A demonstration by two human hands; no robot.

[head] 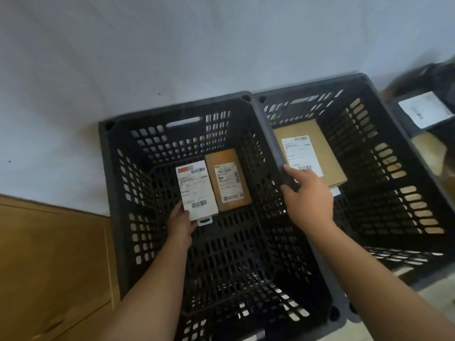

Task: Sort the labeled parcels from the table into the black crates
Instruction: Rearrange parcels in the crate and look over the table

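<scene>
Now left hand (pixel 181 223) pinches white parcel (pixel 194 190); lay it flat beside brown box (pixel 227 179), right hand (pixel 307 198) gripping crate rim (pixel 268 134) for balance

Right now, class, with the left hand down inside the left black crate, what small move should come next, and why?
Probably release and withdraw: the left hand grips the near end of the flat white labelled parcel, which looks set on the floor of the left black plastic crate, beside the small brown cardboard box. The right hand grips the shared rim.
</scene>
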